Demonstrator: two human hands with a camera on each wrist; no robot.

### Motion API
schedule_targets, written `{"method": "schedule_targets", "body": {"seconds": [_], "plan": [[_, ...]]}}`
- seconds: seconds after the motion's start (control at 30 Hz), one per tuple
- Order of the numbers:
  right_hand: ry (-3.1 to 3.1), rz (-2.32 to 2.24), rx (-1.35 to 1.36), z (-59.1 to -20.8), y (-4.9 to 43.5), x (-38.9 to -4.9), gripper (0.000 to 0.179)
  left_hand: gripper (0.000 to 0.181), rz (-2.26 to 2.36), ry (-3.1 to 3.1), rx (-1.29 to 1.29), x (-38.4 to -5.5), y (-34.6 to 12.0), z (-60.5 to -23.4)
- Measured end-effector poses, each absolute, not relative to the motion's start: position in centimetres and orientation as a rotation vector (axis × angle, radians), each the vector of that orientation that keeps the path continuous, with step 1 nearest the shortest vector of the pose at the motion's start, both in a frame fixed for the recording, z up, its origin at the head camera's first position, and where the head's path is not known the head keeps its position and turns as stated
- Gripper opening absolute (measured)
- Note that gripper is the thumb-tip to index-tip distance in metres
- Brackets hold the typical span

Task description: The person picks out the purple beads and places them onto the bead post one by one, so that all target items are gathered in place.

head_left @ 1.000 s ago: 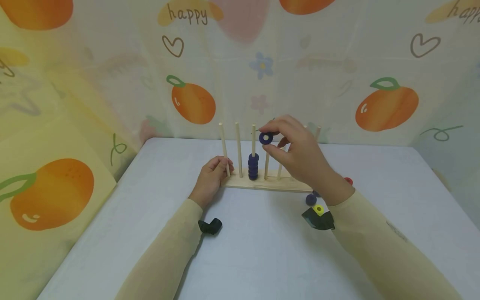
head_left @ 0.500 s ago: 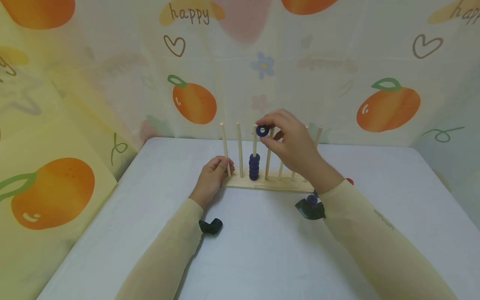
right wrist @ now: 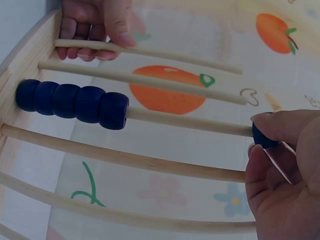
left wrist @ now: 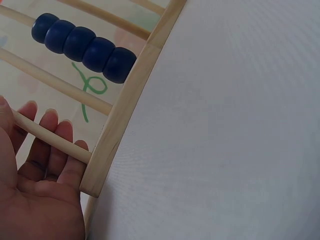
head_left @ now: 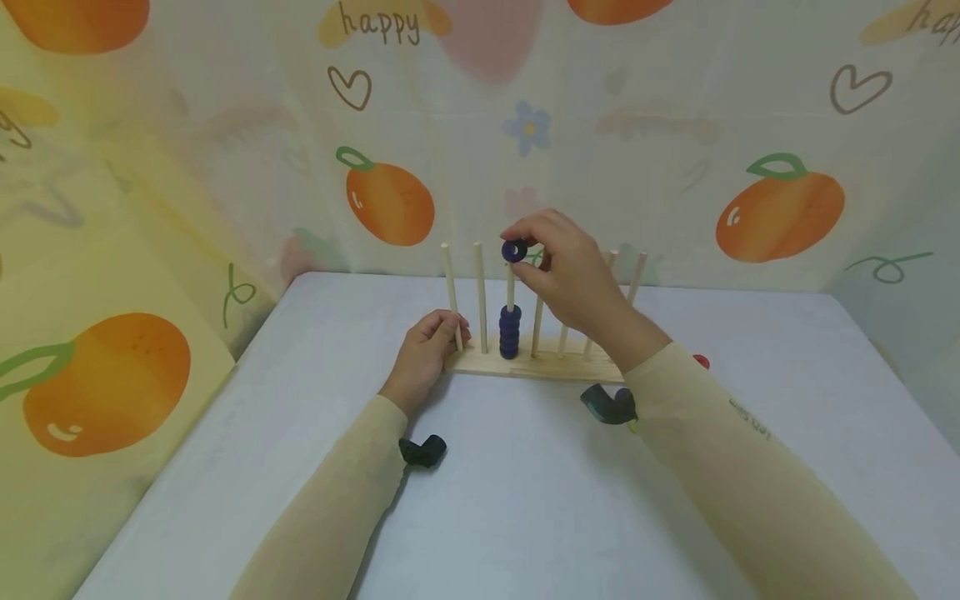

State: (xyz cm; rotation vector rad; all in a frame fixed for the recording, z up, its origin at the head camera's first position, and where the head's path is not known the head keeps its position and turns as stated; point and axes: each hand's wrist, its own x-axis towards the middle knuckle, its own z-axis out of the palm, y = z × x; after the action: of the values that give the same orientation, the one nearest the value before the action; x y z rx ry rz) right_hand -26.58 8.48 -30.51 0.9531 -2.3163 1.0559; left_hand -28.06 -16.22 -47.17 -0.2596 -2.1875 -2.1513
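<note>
At the tip of the third peg (head_left: 511,287) from the left, pinches a dark blue bead (right wrist: 263,138) between the thumb and fingertips of the right hand (head_left: 573,271). Has the bead right out at the ends of the digits, away from the palm, with a finger above it and the thumb beneath in the head view, and with its hole turned partly toward that camera. Brings bead and peg end together in the right wrist view; cannot tell whether the wood enters the hole. Lower down, shows a bare stretch of peg, then a stack of five blue beads (head_left: 509,333) threaded down to the wooden base (head_left: 555,367).

With the left hand (head_left: 420,354), grips the outermost left peg (head_left: 452,287) near its foot, with the thumb against it and the fingers curled behind, at the end of the base. Has the second peg (head_left: 481,300) just beside that hand, between it and the stack.

Wears beige sleeves (head_left: 322,492), with black pieces (head_left: 423,452) at both cuffs. Beyond the right forearm, shows part of a red piece (head_left: 701,361); by the right cuff, a sliver of yellow (head_left: 633,426), too small to tell. Works at a white table (head_left: 510,500), before a pale backdrop (head_left: 645,175) printed with oranges and hearts.
</note>
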Motion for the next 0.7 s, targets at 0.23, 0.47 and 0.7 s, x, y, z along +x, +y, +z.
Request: {"method": "schedule_targets", "body": {"seconds": [0.23, 0.47, 0.7], "plan": [[-2.393, 1.036, 0.916, -30.0, 8.11, -26.71, 0.03, 0.048, -2.137, -2.191, -0.256, -28.0, -16.27, -47.02], [-2.413, 1.039, 0.9, -29.8, 8.04, -26.66, 0.033, 0.043, -2.127, -2.192, -0.255, -27.95, -16.26, -46.94], [-2.461, 1.054, 0.858, -29.64, 8.0, -26.62, 0.035, 0.046, -2.118, -2.205, -0.256, -27.9, -16.16, -46.98]]}}
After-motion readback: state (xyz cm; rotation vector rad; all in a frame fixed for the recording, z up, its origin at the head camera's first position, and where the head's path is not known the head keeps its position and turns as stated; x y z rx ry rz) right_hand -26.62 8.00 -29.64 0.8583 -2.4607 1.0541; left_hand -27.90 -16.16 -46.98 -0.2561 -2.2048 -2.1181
